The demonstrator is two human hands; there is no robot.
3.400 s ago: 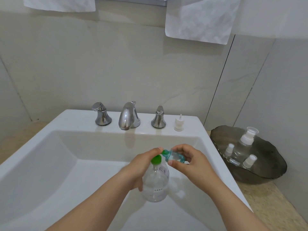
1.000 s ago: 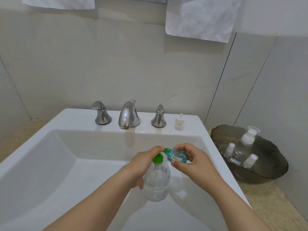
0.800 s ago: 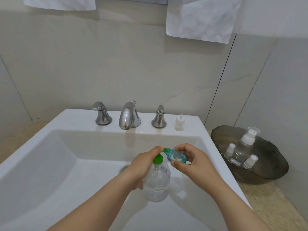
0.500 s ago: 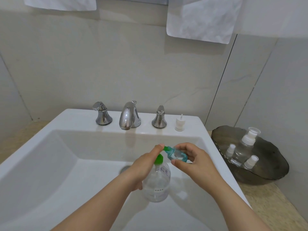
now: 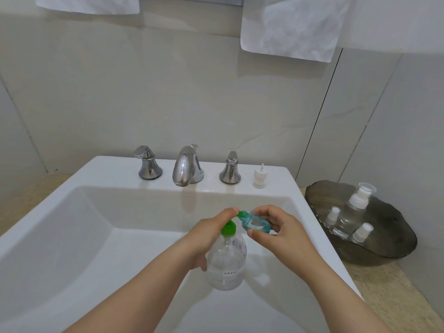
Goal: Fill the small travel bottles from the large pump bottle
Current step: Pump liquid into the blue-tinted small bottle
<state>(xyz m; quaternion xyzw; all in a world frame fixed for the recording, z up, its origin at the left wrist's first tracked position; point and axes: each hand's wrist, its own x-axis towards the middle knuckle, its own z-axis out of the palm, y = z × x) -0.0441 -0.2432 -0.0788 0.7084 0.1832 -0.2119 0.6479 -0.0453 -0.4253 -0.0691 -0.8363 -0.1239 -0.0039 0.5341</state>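
While your left hand [image 5: 204,236] clasps the large pump bottle [image 5: 225,265], finger on its head, your right hand [image 5: 281,234] pinches the travel bottle [image 5: 255,223], mouth tipped to spout for filling.

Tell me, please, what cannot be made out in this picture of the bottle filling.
Head view:
- Joint between pump spout and small teal bottle: hidden by a fingertip of the left hand.
- Teal bottle's fill level: partly covered by the right hand.
- Writing on the large pump bottle: too small.
- Towels: cut off by the top edge.
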